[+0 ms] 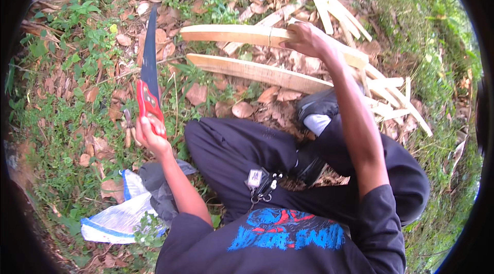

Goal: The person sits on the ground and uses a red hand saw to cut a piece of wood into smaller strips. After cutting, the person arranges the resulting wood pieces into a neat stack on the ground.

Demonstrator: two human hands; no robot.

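Note:
My left hand (154, 138) is closed round the red handle of a hand saw (150, 60). Its dark blade points up and away from me, off to the left of the wood. Over on the right, my right hand (309, 40) grips a pale wooden plank (226, 33) from above. A dark line crosses that plank just left of my fingers; I cannot tell how deep it goes. Nearer to me a second plank (257, 73) lies roughly alongside, one end beside my shoe (319, 102). Saw and planks are apart.
Several cut wood strips (321, 9) lie scattered at the far right. A white and blue plastic sack (121, 217) with dark cloth sits by my left arm. My folded legs (231, 145) are close to the planks. Grass and dry leaves cover the ground.

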